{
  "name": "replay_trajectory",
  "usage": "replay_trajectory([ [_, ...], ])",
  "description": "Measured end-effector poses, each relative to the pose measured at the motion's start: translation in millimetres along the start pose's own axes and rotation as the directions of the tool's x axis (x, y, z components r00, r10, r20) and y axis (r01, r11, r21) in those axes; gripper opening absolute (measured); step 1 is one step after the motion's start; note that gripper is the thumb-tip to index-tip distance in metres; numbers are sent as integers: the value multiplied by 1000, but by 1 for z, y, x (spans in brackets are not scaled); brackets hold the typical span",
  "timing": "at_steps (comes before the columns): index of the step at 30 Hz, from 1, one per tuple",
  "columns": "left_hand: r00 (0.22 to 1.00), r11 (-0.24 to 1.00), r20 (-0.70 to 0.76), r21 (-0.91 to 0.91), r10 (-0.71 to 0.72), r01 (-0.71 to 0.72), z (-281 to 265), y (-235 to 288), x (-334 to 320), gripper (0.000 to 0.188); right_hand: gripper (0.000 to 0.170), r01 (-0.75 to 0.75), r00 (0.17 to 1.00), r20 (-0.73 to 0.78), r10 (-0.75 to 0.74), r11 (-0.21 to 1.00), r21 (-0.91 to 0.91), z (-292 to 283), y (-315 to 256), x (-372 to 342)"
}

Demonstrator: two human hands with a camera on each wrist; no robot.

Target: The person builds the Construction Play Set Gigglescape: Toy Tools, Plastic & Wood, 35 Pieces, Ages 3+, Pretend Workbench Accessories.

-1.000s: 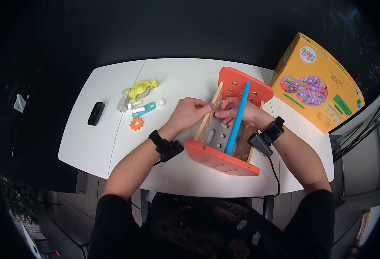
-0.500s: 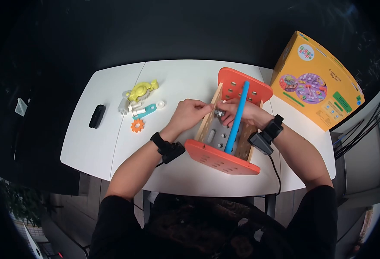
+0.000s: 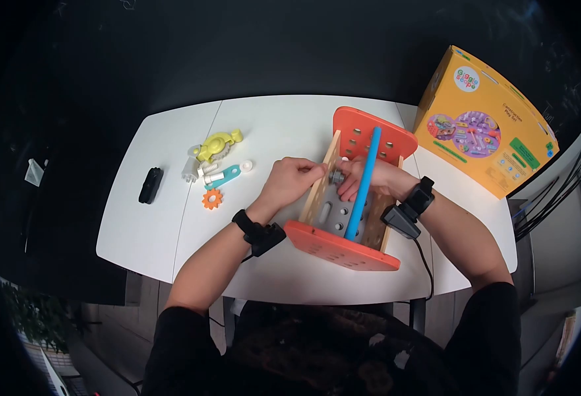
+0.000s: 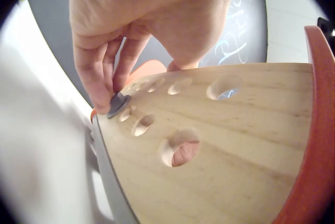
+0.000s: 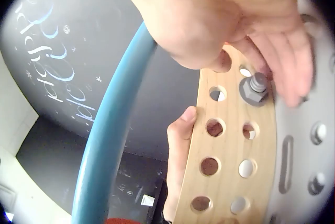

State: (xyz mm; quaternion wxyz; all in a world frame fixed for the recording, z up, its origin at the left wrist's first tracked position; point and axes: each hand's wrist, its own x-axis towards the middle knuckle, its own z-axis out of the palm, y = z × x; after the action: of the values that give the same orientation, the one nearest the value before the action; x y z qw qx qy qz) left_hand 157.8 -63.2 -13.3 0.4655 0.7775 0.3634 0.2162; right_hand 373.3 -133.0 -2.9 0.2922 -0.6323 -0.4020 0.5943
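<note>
When compared with the earliest view, now shows the grey nut [image 5: 254,92] exposed inside the wooden panel [image 5: 229,148]. Holds the bolt head [image 4: 119,106] outside, in the narrow grip of the left hand [image 3: 292,181]; leaves the right hand [image 3: 377,177] wide, with fingers extended beside the nut.

Red end panels [image 3: 343,247], blue bar [image 3: 363,185], grey nut [image 5: 254,91], pale streaked-grain wooden side [image 5: 225,150].

Dim edges, curved distortion, soft table shadows
</note>
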Motion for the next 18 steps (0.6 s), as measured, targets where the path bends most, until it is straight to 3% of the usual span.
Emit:
replay_trajectory([
  [3,1000,1000,2,22,-1,1,-1,2,2,40,47,-12,994,-106,15,999,32,0,-6,-5],
  [5,998,999,-46,10,52,-52,2,-2,2,48,38,153,986,-64,-156,987,-39,-3,4,-4],
  [12,994,996,-60,-1,86,-86,3,-7,3,48,36,131,991,2,-133,981,-145,-6,5,0],
  [18,991,993,-68,-1,117,-118,5,-9,4,48,43,19,1000,-22,-19,1000,23,-3,1,-1],
])
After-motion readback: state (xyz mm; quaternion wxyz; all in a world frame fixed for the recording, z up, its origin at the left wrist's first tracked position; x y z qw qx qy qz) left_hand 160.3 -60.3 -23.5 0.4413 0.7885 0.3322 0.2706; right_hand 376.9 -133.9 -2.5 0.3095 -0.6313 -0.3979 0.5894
